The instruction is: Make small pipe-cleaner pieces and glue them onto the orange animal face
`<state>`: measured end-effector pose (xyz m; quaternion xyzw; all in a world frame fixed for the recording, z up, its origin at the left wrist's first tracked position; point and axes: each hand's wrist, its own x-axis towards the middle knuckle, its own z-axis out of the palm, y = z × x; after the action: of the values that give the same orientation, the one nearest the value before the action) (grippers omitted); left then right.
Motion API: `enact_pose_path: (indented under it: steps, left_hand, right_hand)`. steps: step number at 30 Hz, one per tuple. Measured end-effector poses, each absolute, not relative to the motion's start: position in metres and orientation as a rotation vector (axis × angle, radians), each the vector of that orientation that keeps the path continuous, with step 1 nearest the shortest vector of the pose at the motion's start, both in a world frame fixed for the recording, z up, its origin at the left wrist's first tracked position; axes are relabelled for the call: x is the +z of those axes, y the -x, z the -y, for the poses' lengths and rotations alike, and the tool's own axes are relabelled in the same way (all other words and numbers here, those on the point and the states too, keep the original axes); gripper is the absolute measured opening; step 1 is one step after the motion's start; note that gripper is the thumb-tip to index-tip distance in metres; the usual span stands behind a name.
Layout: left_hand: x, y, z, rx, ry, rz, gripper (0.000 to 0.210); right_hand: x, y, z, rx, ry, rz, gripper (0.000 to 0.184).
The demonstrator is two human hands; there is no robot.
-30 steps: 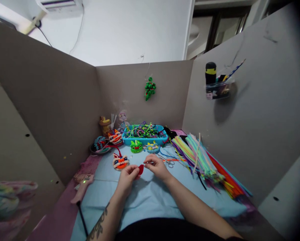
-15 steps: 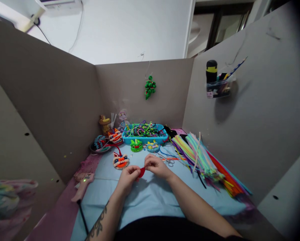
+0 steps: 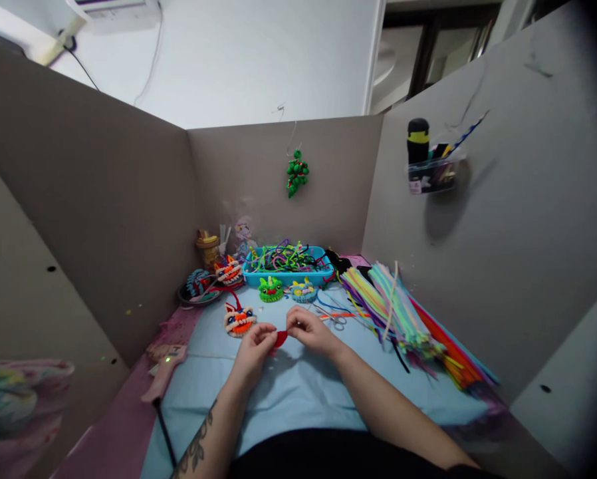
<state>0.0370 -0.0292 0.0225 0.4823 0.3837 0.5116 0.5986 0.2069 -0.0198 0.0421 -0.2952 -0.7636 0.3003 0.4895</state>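
A small red fuzzy piece (image 3: 281,339), perhaps bent pipe cleaner, is held between my two hands above the blue cloth. My left hand (image 3: 258,344) pinches its left side between thumb and fingers. At its upper right edge, my right hand (image 3: 308,328) closes thumb and fingertips on it. Just beyond my left hand lies an orange and white lion-head figure (image 3: 239,321) with a red loop. Farther back sit a green figure (image 3: 270,289) and a blue-yellow figure (image 3: 303,291). Scissors (image 3: 334,320) lie to the right of my right hand.
A blue tray (image 3: 288,279) heaped with pipe-cleaner scraps stands at the back. Bundles of coloured pipe cleaners (image 3: 398,313) spread along the right. On the left are a pink glue gun (image 3: 165,372) and a dark bowl (image 3: 199,299). Grey panels (image 3: 278,199) enclose the table.
Both hands stay close together on the red piece, with only a slight shift of fingers. The whole view has moved a little.
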Motion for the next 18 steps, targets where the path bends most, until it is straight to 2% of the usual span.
enact_pose_path:
  steps: [10,15,18]
  left_hand:
    - [0.023,-0.035,0.028,1.255,-1.097,-0.929,0.034]
    - [0.020,-0.035,0.026,1.271,-1.074,-0.987,0.034]
    - [0.019,-0.034,0.025,1.308,-1.059,-1.008,0.036]
  right_hand:
    - [0.040,-0.204,0.019,0.691,0.751,1.768,0.008]
    - [0.033,-0.203,0.016,0.689,0.806,1.713,0.002]
    - [0.024,-0.206,0.007,0.695,0.845,1.568,0.024]
